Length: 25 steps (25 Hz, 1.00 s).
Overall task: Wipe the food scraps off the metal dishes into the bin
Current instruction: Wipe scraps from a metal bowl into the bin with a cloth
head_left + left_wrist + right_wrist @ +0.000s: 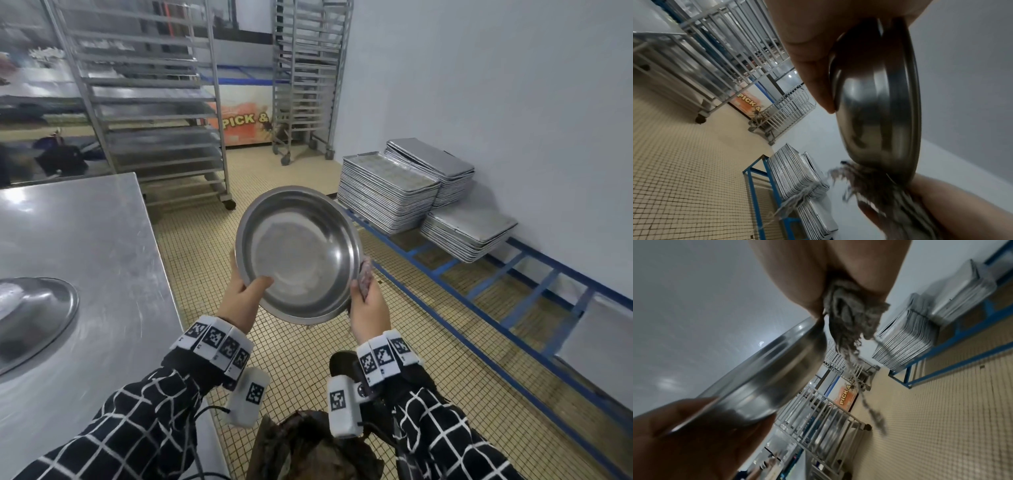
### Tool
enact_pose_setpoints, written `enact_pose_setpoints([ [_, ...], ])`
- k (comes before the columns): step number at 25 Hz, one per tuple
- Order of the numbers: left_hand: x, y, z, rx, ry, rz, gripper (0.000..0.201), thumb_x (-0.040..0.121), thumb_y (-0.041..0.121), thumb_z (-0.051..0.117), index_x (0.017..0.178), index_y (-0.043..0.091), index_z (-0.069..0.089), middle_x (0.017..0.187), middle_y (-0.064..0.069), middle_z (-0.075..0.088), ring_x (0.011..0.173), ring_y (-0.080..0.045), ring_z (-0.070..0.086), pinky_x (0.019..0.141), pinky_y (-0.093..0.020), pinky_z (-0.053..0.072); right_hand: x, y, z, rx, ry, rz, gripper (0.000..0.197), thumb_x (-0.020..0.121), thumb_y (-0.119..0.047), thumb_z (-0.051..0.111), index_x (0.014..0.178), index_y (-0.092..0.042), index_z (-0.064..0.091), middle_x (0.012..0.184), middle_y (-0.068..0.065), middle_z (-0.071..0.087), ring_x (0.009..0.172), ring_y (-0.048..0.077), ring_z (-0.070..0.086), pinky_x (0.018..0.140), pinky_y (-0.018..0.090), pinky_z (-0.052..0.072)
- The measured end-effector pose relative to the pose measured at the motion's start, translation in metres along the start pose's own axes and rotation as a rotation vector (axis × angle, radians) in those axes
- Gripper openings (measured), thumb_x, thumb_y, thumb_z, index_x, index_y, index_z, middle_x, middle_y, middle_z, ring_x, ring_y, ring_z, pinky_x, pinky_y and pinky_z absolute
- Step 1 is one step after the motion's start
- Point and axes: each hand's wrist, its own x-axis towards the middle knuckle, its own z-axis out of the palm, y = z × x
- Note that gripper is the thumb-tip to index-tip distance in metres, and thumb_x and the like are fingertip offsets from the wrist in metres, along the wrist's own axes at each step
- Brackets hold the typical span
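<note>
Closest to the camera, below both wrists, sits a dark bag-lined bin (308, 445), its crumpled liner open under the forearms. Above it the left hand (241, 294) forms one grip on the round metal dish (298, 253): thumb curled over the near-left rim onto the inner face, fingers (813, 68) lying along the underside. The right hand (370, 311) makes the second grip at the dish's near-right rim, pinching a frayed grey rag (846, 316) — thumb on top, the rag bunched between palm and fingers with loose threads hanging down. The rag touches the dish's outer wall just at the rim.

The dish is held in the air between the two grips, tilted so its hollow faces the person; its inside looks dull and smeared, though no distinct scraps can be made out.

To the left of the left grip stands the steel desk (85, 246), carrying another metal dish (34, 315) at its near-left edge. Beyond the right grip, past a stretch of small-tiled floor (308, 346), stacks of flat baking trays (394, 192) rest on a low blue frame (479, 301) along the wall. Farthest off — tall wheeled tray racks (150, 102) and a cabinet lettered "PICK &" (243, 120).
</note>
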Motion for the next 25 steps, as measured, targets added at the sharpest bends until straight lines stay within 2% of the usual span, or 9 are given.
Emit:
enact_pose_setpoints([
  [3, 0.007, -0.005, -0.008, -0.046, 0.063, -0.052, 0.052, 0.094, 0.014, 0.048, 0.143, 0.017, 0.031, 0.109, 0.005, 0.055, 0.095, -0.006, 0.056, 0.076, -0.015, 0.049, -0.001, 0.007, 0.003, -0.185, -0.008, -0.061, 0.025, 0.097, -0.027, 0.046, 0.116, -0.013, 0.055, 0.110, -0.002, 0.055, 0.098, 0.012, 0.058, 0.075, 0.021, 0.050],
  [5, 0.010, -0.009, -0.010, -0.053, 0.071, -0.068, 0.048, 0.098, 0.013, 0.043, 0.142, 0.023, 0.029, 0.111, 0.006, 0.054, 0.100, -0.010, 0.055, 0.082, -0.019, 0.046, -0.007, 0.004, 0.013, -0.259, -0.026, -0.141, 0.029, 0.096, -0.027, 0.048, 0.121, -0.013, 0.053, 0.118, -0.001, 0.048, 0.106, 0.012, 0.054, 0.088, 0.026, 0.052],
  [8, 0.006, -0.005, -0.006, -0.032, 0.050, -0.070, 0.046, 0.100, 0.037, 0.040, 0.140, 0.014, 0.038, 0.110, 0.001, 0.061, 0.104, -0.018, 0.060, 0.080, -0.017, 0.049, -0.026, -0.003, 0.034, -0.279, -0.258, -0.332, 0.043, 0.095, -0.043, 0.043, 0.134, -0.026, 0.044, 0.135, -0.004, 0.045, 0.120, 0.010, 0.049, 0.101, 0.032, 0.046],
  [11, 0.006, 0.000, -0.004, -0.015, 0.034, -0.023, 0.072, 0.090, 0.063, 0.038, 0.147, 0.022, 0.028, 0.124, 0.001, 0.059, 0.118, -0.018, 0.055, 0.103, -0.036, 0.042, -0.053, -0.005, 0.054, -0.405, -0.570, -0.613, 0.060, 0.096, -0.055, 0.027, 0.150, -0.028, 0.019, 0.155, -0.008, 0.024, 0.142, 0.004, 0.019, 0.117, 0.028, 0.018],
  [14, 0.009, 0.001, -0.012, -0.050, 0.035, -0.017, 0.073, 0.085, 0.068, 0.044, 0.146, 0.030, 0.029, 0.126, 0.003, 0.058, 0.118, -0.016, 0.054, 0.105, -0.041, 0.041, -0.056, 0.012, 0.057, -0.559, -0.595, -0.718, 0.060, 0.100, -0.052, 0.018, 0.152, -0.025, 0.007, 0.158, -0.008, 0.015, 0.145, 0.003, 0.005, 0.120, 0.031, 0.011],
  [18, 0.003, 0.005, -0.019, 0.016, 0.043, -0.003, 0.027, 0.088, 0.056, 0.038, 0.115, 0.059, 0.033, 0.108, 0.015, 0.057, 0.099, -0.009, 0.058, 0.085, -0.032, 0.050, -0.029, 0.041, 0.040, -0.886, -0.524, -0.681, 0.061, 0.098, -0.055, 0.005, 0.152, -0.028, 0.012, 0.156, -0.005, 0.022, 0.146, 0.011, 0.009, 0.117, 0.043, 0.017],
  [21, 0.000, 0.005, -0.011, 0.040, 0.051, 0.025, 0.020, 0.093, 0.056, 0.036, 0.110, 0.064, 0.028, 0.106, 0.021, 0.054, 0.096, 0.002, 0.056, 0.081, -0.026, 0.049, -0.037, 0.035, 0.048, -0.679, -0.589, -0.701, 0.061, 0.098, -0.054, 0.007, 0.152, -0.027, 0.014, 0.157, -0.006, 0.020, 0.146, 0.008, 0.006, 0.118, 0.042, 0.014],
  [23, -0.003, 0.008, -0.006, 0.074, 0.059, 0.071, 0.022, 0.097, 0.047, 0.034, 0.111, 0.060, 0.024, 0.103, 0.025, 0.051, 0.089, 0.013, 0.055, 0.073, -0.009, 0.046, -0.050, 0.024, 0.058, -0.407, -0.622, -0.615, 0.057, 0.099, -0.052, 0.015, 0.150, -0.026, 0.022, 0.155, -0.007, 0.026, 0.144, 0.005, 0.016, 0.117, 0.040, 0.021],
  [25, -0.004, 0.012, -0.003, 0.109, 0.077, 0.105, 0.023, 0.097, 0.048, 0.033, 0.116, 0.058, 0.026, 0.104, 0.026, 0.052, 0.090, 0.012, 0.056, 0.071, -0.009, 0.046, -0.053, 0.020, 0.063, -0.328, -0.576, -0.577, 0.055, 0.100, -0.051, 0.018, 0.149, -0.026, 0.026, 0.153, -0.008, 0.031, 0.142, 0.004, 0.022, 0.116, 0.038, 0.024],
])
